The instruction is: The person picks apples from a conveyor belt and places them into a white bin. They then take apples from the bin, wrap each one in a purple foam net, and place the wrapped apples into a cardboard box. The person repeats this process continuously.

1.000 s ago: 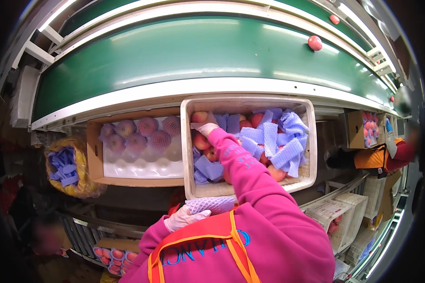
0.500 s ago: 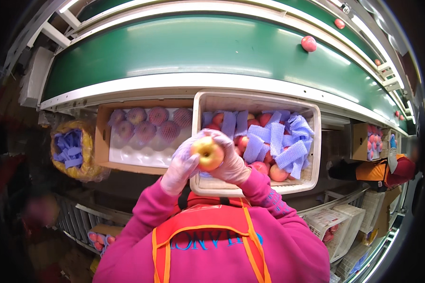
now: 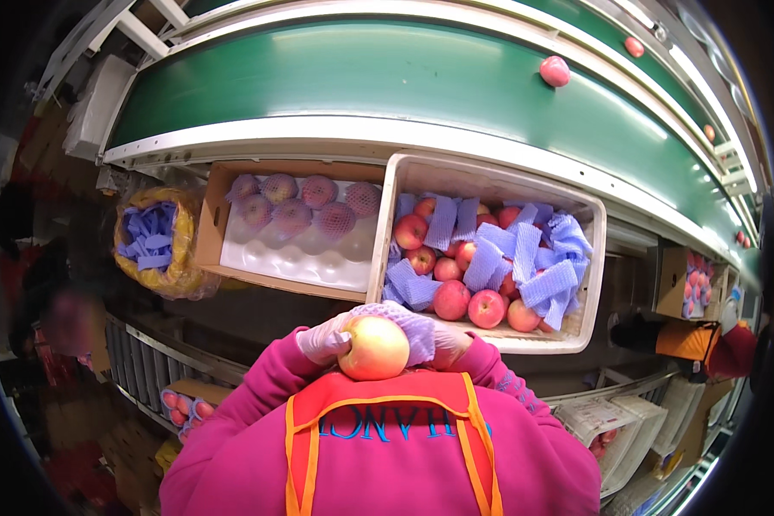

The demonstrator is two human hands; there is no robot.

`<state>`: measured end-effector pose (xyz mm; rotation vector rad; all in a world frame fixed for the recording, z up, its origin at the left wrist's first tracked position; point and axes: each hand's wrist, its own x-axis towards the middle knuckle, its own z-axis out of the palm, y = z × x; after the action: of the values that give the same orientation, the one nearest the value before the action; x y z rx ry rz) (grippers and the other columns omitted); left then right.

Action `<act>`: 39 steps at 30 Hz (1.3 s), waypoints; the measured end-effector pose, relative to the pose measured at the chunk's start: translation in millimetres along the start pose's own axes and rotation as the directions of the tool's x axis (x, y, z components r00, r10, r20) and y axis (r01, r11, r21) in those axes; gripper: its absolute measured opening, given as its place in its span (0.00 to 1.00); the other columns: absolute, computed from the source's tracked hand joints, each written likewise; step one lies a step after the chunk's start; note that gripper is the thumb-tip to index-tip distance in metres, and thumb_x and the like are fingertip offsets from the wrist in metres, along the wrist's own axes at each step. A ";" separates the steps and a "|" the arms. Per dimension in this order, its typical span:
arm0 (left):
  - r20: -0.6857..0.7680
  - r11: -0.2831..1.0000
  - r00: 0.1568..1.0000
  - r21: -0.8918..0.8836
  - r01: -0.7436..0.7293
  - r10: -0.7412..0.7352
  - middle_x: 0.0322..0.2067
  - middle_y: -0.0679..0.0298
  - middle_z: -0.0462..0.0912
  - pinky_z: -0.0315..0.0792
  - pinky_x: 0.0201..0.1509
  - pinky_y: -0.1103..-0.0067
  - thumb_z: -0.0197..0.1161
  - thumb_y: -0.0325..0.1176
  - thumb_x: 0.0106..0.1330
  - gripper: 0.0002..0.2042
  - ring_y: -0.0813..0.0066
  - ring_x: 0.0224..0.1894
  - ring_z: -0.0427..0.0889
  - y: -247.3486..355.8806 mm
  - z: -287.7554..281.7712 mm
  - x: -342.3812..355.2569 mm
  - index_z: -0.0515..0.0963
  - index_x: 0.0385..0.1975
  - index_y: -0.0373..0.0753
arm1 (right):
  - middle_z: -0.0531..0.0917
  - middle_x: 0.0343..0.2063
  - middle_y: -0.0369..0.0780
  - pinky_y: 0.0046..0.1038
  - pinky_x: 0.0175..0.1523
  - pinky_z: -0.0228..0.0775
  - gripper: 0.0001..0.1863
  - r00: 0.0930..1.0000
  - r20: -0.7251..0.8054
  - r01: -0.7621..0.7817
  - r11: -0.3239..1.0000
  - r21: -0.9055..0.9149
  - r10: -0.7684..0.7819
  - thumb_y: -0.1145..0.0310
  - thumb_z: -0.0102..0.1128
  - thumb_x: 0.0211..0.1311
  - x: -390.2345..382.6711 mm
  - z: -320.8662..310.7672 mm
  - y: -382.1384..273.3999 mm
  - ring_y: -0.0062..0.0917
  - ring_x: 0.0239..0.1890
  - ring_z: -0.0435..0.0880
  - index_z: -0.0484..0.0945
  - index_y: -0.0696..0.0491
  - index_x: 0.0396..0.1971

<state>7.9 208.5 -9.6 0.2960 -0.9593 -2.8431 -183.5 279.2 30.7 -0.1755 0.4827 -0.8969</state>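
Observation:
Close to my chest, a yellow-red apple [image 3: 374, 348] is gripped by my gloved left hand [image 3: 324, 340], its thumb pressed on the fruit's left side. Just behind and right of the apple is a purple foam net sleeve [image 3: 414, 328], held by my gloved right hand [image 3: 449, 346], whose fingers are partly hidden by it. Beyond them stands a white crate [image 3: 525, 341] of loose red apples [image 3: 451, 300] and more purple foam sleeves [image 3: 490, 262]. To its left, a cardboard box [image 3: 288, 288] has a white moulded tray [image 3: 318, 262] with several net-wrapped apples [image 3: 292, 217] in the far rows.
At far left sits a yellow plastic-lined container [image 3: 183, 245] of purple sleeves. A green conveyor belt [image 3: 344, 77] runs across the back, carrying an apple [image 3: 555, 71]. On the right, another person [image 3: 705, 342] stands near a box of apples. White crates [image 3: 606, 421] are behind me at right.
Both hands have drawn the apple closer to my chest. A purple foam sleeve now shows in my right hand. The whole view has shifted, with boxes and crate appearing further right.

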 end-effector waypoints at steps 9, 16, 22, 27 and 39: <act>-0.626 0.909 0.659 0.279 -0.311 0.418 0.49 0.59 0.74 0.73 0.55 0.73 0.65 0.36 0.61 0.24 0.71 0.51 0.75 -15.9 -41.0 12.5 0.65 0.54 0.37 | 0.81 0.33 0.41 0.26 0.39 0.73 0.10 0.607 0.271 0.421 0.013 -0.907 -0.747 0.71 0.64 0.56 64.5 4.2 9.2 0.28 0.33 0.82 0.76 0.52 0.37; -0.456 0.889 0.808 -0.072 -0.452 0.374 0.57 0.57 0.70 0.66 0.63 0.64 0.62 0.36 0.63 0.27 0.62 0.56 0.73 -8.3 -85.2 -4.2 0.62 0.61 0.40 | 0.76 0.23 0.35 0.32 0.28 0.69 0.11 0.680 0.360 0.152 -0.358 -0.921 -0.639 0.70 0.63 0.49 91.8 -16.1 40.7 0.31 0.24 0.77 0.78 0.42 0.34; -0.512 0.937 0.846 -0.201 -0.286 0.148 0.54 0.60 0.73 0.67 0.62 0.70 0.68 0.39 0.58 0.31 0.66 0.56 0.73 10.7 -81.3 -4.7 0.64 0.60 0.38 | 0.80 0.33 0.34 0.35 0.40 0.71 0.13 0.931 0.337 0.260 -0.393 -0.882 -0.141 0.71 0.56 0.49 94.7 -21.5 46.4 0.34 0.35 0.79 0.79 0.45 0.37; -0.817 0.997 0.576 -0.056 -0.052 -0.015 0.45 0.61 0.78 0.75 0.51 0.74 0.66 0.28 0.57 0.23 0.69 0.47 0.79 -8.5 -201.9 -10.1 0.70 0.53 0.38 | 0.82 0.29 0.38 0.30 0.39 0.75 0.07 0.777 0.167 0.020 -0.241 -0.970 -0.606 0.75 0.56 0.56 79.7 -49.3 -58.4 0.32 0.34 0.81 0.81 0.50 0.33; -0.861 0.411 0.323 0.478 0.776 0.392 0.30 0.52 0.82 0.76 0.42 0.68 0.76 0.52 0.38 0.27 0.55 0.32 0.81 -118.2 -295.9 85.6 0.81 0.30 0.33 | 0.64 0.62 0.53 0.35 0.68 0.56 0.50 0.158 0.076 -0.310 -0.122 -0.943 -0.985 0.54 0.75 0.40 264.3 -134.5 -373.2 0.43 0.64 0.64 0.60 0.55 0.64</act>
<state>-15.6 113.2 -324.6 2.0787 -1.9754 -1.1698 -372.0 -151.8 -46.3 -1.4212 2.4125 -1.3151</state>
